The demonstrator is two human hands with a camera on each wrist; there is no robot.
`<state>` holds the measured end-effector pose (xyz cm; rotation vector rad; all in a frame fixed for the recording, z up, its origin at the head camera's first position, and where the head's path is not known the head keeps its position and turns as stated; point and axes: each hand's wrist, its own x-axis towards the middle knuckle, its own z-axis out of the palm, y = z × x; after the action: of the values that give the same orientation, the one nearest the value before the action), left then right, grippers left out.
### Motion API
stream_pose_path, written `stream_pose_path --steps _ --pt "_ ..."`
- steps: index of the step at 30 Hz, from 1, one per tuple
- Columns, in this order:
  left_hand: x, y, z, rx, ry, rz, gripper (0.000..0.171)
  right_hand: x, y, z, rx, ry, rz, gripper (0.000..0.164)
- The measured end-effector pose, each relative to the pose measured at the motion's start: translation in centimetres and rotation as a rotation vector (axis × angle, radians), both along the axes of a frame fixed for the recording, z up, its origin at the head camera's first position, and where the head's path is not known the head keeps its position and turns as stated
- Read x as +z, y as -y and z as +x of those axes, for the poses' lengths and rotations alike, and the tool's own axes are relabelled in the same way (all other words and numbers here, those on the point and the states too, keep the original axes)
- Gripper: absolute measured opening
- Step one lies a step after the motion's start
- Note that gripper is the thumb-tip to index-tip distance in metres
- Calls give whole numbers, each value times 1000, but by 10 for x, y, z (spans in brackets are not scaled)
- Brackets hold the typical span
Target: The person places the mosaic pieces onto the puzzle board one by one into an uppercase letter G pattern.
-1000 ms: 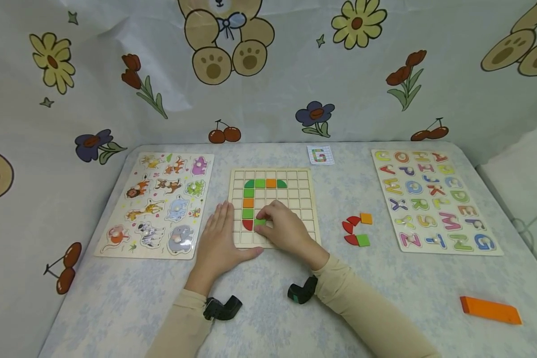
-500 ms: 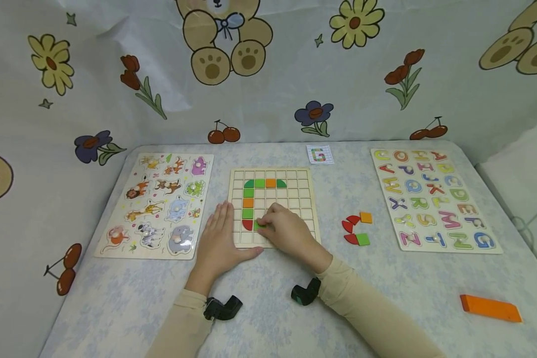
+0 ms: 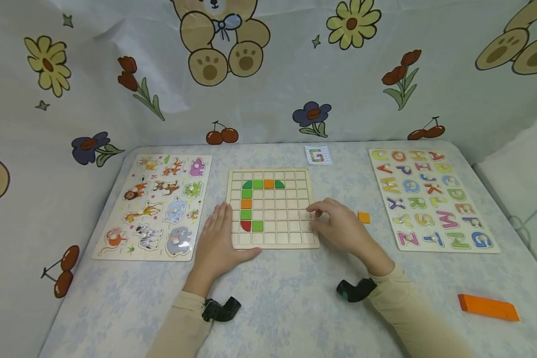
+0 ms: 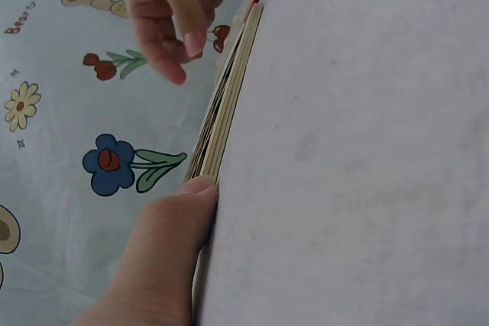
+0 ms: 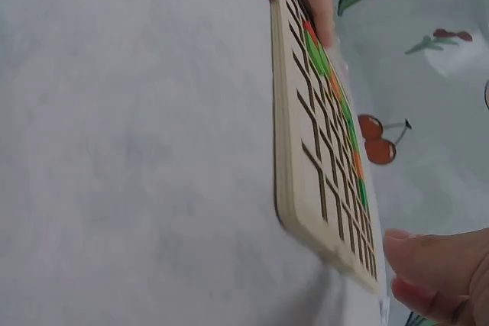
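Note:
The wooden grid board (image 3: pixel 281 232) lies mid-table, with green and orange squares and rounded corner pieces set in a C-like line. At the line's lower end a green square (image 3: pixel 257 226) sits beside a red quarter-round piece (image 3: pixel 246 226). My left hand (image 3: pixel 216 238) rests flat along the board's left side, its thumb (image 4: pixel 172 227) touching the front edge. My right hand (image 3: pixel 342 226) hovers at the board's right edge, fingers loosely bent with nothing between them. An orange square (image 3: pixel 364 218) shows just past it; the loose red and green pieces there are hidden beneath this hand.
An animal puzzle board (image 3: pixel 161 248) lies at left and a letter puzzle board (image 3: pixel 447 246) at right. Behind the grid stands out a small pattern card (image 3: pixel 318 155) showing a G shape. An orange block (image 3: pixel 489 307) lies at front right. A printed cloth (image 3: pixel 268 114) hangs behind the table.
My right hand has let go of the green square, now flat in its cell beside the red piece, and moved right to the board's edge. My left hand has stayed put.

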<state>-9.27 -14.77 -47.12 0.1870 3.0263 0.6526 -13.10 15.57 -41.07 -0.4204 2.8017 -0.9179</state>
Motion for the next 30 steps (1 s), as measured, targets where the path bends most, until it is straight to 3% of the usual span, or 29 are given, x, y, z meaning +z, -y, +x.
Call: stream_pose_path --steps 8,14,21,30 --pt "1 1 1 -2 -5 1 135 5 -70 -6 -72 57 179 45" --pt "0 1 1 1 -7 2 135 6 -93 -5 -84 64 289 43" --pt "1 0 1 -3 -12 2 134 -1 -100 -6 -108 65 251 28" --pt "-1 0 0 -4 -8 -7 135 -1 -100 -13 -154 86 109 19"
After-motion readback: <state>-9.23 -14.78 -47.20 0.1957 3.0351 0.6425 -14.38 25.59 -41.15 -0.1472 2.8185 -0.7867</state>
